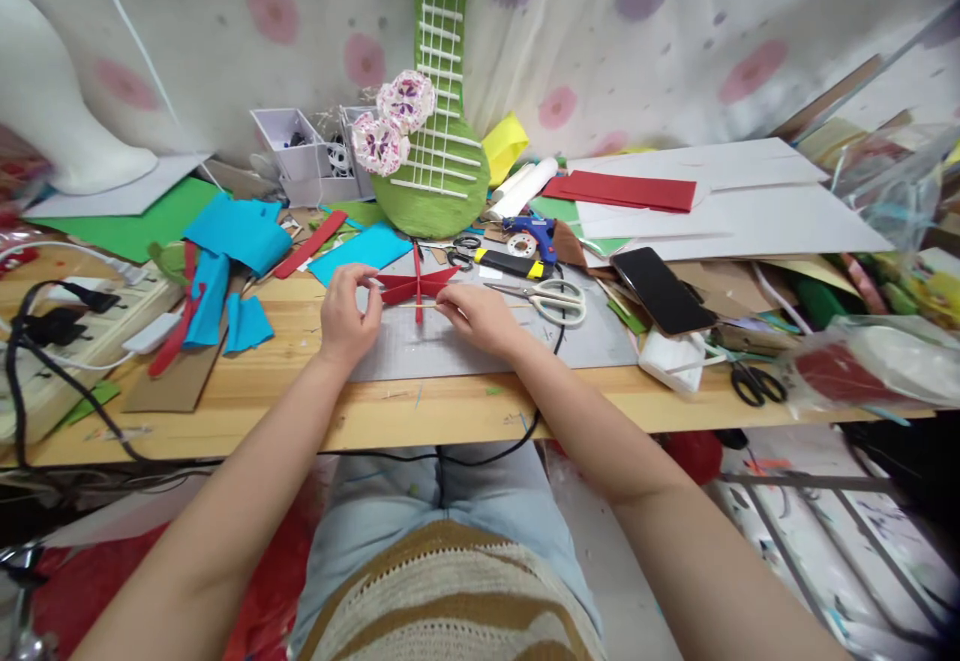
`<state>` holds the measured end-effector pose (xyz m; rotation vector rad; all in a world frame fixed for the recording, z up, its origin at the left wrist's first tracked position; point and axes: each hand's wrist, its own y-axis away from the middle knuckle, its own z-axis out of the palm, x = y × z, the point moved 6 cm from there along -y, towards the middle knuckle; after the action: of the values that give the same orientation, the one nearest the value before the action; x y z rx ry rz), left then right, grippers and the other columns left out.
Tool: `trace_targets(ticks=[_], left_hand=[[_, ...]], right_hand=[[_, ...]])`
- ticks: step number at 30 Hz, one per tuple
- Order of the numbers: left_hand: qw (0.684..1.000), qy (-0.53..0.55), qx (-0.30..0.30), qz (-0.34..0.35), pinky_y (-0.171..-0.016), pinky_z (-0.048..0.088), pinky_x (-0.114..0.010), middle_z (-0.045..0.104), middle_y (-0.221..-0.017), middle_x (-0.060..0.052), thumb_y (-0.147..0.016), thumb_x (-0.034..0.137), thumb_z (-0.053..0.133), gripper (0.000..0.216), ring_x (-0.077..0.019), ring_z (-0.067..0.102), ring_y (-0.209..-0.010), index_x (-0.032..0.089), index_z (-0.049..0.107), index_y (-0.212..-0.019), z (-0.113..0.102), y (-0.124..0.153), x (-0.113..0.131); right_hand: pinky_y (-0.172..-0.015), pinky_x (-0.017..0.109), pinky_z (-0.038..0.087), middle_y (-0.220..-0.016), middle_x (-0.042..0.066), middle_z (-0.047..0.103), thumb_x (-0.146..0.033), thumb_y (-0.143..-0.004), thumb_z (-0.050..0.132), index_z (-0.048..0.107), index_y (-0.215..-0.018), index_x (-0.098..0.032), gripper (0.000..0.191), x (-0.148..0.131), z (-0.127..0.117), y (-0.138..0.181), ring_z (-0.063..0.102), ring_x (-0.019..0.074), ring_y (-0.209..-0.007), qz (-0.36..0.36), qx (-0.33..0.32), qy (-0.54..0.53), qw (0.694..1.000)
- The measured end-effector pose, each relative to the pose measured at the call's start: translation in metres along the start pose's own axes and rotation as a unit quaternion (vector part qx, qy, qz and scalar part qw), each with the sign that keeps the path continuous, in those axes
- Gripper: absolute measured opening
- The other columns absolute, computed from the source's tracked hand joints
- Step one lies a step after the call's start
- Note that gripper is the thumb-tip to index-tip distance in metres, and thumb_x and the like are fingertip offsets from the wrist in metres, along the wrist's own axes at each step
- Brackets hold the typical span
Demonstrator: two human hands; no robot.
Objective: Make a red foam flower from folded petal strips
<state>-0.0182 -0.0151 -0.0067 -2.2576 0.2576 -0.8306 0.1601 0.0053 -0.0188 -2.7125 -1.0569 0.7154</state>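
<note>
A red folded-paper shape with several pointed arms lies on the grey mat in front of me. My left hand is at its left tip, thumb and fingers curled together against the paper. My right hand is closed by the lower right arm of the shape. A thin wooden stick passes under my right fingers and across the front of the red paper. My right fingertips pinch it, partly hidden from view. Just right of that hand lie scissors with pale handles.
Behind stands a green guitar-shaped piece with paper flowers. A yellow-black cutter, a blue tape dispenser and a phone lie to the right. Blue crepe paper and a power strip are left.
</note>
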Motion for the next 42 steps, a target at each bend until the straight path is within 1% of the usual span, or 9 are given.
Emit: trace_targets(ticks=[2,8,12,16,21,26,30,36,42], left_hand=[[1.0,0.005,-0.019,0.006,-0.083,0.047,-0.032,0.056,-0.091,-0.004,-0.075,0.013,0.048,0.022,-0.0161,0.056,-0.085,0.02,0.05,-0.096,0.003,0.002,0.005],[0.983,0.024,-0.171,0.063,-0.081,0.049,-0.033,0.055,-0.101,-0.006,-0.06,0.007,0.052,0.05,-0.0173,0.056,-0.087,0.019,0.044,-0.109,0.028,0.013,0.019],[0.973,0.012,-0.218,0.081,-0.075,0.048,-0.03,0.057,-0.101,-0.006,-0.065,0.014,0.056,0.041,-0.0166,0.057,-0.084,0.019,0.046,-0.104,0.033,0.017,0.022],[0.969,0.004,-0.235,0.08,-0.073,0.047,-0.029,0.059,-0.093,-0.004,-0.074,0.024,0.058,0.023,-0.016,0.057,-0.082,0.02,0.05,-0.095,0.035,0.016,0.021],[0.963,-0.002,-0.25,0.099,-0.073,0.047,-0.026,0.062,-0.092,-0.003,-0.08,0.024,0.055,0.011,-0.0138,0.058,-0.081,0.02,0.054,-0.091,0.036,0.016,0.021],[0.964,-0.023,-0.235,0.121,-0.071,0.046,-0.025,0.063,-0.089,-0.002,-0.083,0.027,0.055,0.01,-0.0139,0.059,-0.081,0.02,0.057,-0.089,0.036,0.017,0.023],[0.964,-0.025,-0.225,0.138,-0.069,0.045,-0.024,0.064,-0.087,-0.002,-0.083,0.027,0.054,0.01,-0.0136,0.06,-0.079,0.019,0.058,-0.087,0.035,0.017,0.025],[0.964,-0.021,-0.227,0.138,-0.07,0.047,-0.025,0.065,-0.089,-0.002,-0.083,0.023,0.054,0.01,-0.0134,0.061,-0.08,0.019,0.058,-0.09,0.035,0.017,0.024],[0.961,-0.039,-0.219,0.165,-0.073,0.048,-0.027,0.066,-0.093,-0.004,-0.082,0.019,0.052,0.014,-0.0155,0.061,-0.085,0.019,0.06,-0.093,0.035,0.016,0.024]], right_hand=[[-0.075,0.024,0.035,-0.097,0.006,0.065,-0.024,-0.092,0.038,0.057,-0.094,-0.018,0.02,0.0,0.003,0.004,0.055,0.0149,-0.087,-0.008,-0.005,-0.009,1.0],[-0.075,0.023,0.036,-0.1,0.005,0.065,-0.022,-0.091,0.038,0.056,-0.098,-0.019,0.02,-0.003,0.012,0.005,0.056,0.0147,-0.088,-0.023,-0.031,-0.03,0.999],[-0.074,0.023,0.036,-0.097,0.004,0.065,-0.022,-0.09,0.039,0.055,-0.096,-0.019,0.018,-0.003,0.015,0.005,0.056,0.0147,-0.086,-0.024,-0.015,-0.028,0.999],[-0.073,0.023,0.036,-0.092,0.004,0.064,-0.021,-0.088,0.04,0.055,-0.093,-0.018,0.016,-0.002,0.013,0.005,0.055,0.0142,-0.083,-0.022,-0.002,-0.034,0.999],[-0.072,0.023,0.035,-0.089,0.005,0.064,-0.019,-0.087,0.04,0.055,-0.09,-0.017,0.016,-0.003,0.011,0.005,0.054,0.0145,-0.081,-0.029,0.002,-0.031,0.999],[-0.069,0.023,0.034,-0.087,0.005,0.063,-0.018,-0.088,0.041,0.056,-0.088,-0.018,0.015,-0.005,0.016,0.005,0.054,0.0146,-0.078,-0.05,-0.006,-0.028,0.998],[-0.068,0.024,0.034,-0.09,0.006,0.063,-0.02,-0.088,0.042,0.055,-0.093,-0.017,0.014,-0.007,0.017,0.005,0.054,0.0151,-0.079,-0.063,0.004,-0.016,0.998],[-0.065,0.024,0.032,-0.092,0.005,0.063,-0.017,-0.09,0.038,0.056,-0.094,-0.019,0.019,-0.007,0.015,0.005,0.055,0.0159,-0.083,-0.052,-0.005,0.021,0.998],[-0.066,0.024,0.032,-0.09,0.005,0.063,-0.014,-0.088,0.039,0.056,-0.091,-0.019,0.019,-0.005,0.014,0.004,0.055,0.0161,-0.083,-0.044,0.0,0.03,0.999]])
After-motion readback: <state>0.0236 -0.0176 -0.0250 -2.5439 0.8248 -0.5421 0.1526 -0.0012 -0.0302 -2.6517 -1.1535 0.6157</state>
